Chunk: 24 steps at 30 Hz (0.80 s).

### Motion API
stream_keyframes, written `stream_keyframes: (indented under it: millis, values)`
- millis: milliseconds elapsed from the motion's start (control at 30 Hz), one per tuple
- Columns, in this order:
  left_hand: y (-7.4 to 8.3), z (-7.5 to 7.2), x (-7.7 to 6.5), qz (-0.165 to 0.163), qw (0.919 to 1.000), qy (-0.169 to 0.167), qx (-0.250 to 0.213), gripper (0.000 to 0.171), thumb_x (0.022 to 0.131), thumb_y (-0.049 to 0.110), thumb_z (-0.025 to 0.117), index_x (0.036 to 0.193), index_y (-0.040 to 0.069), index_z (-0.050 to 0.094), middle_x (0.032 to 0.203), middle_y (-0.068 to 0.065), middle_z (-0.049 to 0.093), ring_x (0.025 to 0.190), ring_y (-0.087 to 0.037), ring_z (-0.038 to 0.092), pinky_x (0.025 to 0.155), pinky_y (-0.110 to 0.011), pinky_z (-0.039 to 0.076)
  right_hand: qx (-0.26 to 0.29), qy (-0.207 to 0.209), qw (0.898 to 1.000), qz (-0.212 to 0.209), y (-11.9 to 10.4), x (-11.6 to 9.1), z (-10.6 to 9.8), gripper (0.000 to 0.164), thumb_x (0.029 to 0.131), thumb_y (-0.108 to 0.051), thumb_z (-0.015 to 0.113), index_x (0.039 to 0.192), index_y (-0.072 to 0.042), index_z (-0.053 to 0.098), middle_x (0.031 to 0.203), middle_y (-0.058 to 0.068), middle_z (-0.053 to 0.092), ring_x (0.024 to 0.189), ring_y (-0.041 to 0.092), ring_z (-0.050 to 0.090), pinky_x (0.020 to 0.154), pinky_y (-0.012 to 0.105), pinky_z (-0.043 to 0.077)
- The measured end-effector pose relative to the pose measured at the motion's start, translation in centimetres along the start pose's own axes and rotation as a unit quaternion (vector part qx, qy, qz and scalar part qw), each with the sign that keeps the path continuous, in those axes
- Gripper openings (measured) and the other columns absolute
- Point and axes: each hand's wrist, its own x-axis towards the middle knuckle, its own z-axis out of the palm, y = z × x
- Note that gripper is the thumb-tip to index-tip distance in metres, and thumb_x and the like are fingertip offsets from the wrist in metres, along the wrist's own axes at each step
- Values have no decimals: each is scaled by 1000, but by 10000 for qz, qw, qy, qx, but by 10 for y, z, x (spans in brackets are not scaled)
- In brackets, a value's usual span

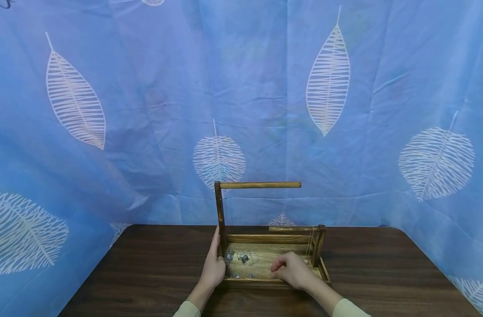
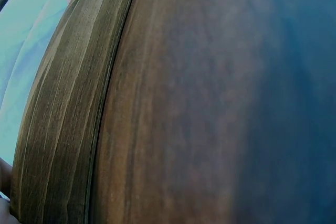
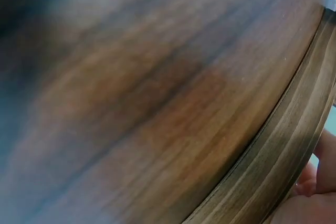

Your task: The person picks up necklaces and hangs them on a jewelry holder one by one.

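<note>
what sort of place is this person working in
Probably a curtained-off tabletop workspace indoors, though the room itself is hidden: a blue leaf-print cloth hangs behind a dark wooden table, which bears a wooden tray stand.

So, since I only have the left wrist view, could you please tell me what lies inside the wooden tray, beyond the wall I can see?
Observer: Several small grey pieces, one with thin loops around it, lie towards its left end; they are too small to identify for certain.
Operator: Thank you, and would you mind telling me what stands at the tray's right end?
Observer: A short post stands at that end of the wooden tray, with a wooden bar reaching left from its top.
</note>
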Motion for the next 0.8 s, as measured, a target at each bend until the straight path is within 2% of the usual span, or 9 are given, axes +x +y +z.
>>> stream_keyframes:
  millis: [200,400,600,800]
  values:
    - [-1,0,0,6,10000,-4,9,98,86,-25,27,164,29,4,165,-23,10,148,-47,11,85,-47,38,-35,-96,9997,237,-3,3,0,3,85,1,74,83,2,73,81,3,67,70,16,59,61,34,49]
    - [-1,0,-1,2,10000,-45,-45,98,85,-25,27,164,29,4,165,-23,9,148,-47,10,70,-43,42,52,-158,9993,328,-3,3,-1,5,84,6,72,80,2,71,83,5,66,72,17,58,60,34,48]
    - [-1,0,-1,-11,10000,-59,31,97,85,-25,28,164,27,5,165,-23,9,148,-47,11,85,-48,37,-40,-122,9995,278,-1,3,0,7,83,7,72,78,2,71,82,4,66,72,17,58,60,34,49]
    - [1,-1,-1,39,10000,-76,-15,98,84,-25,27,164,26,4,165,-23,8,148,-47,11,86,-49,37,-27,-51,9997,247,2,3,1,12,82,11,68,75,1,72,74,3,66,61,15,54,54,30,43]
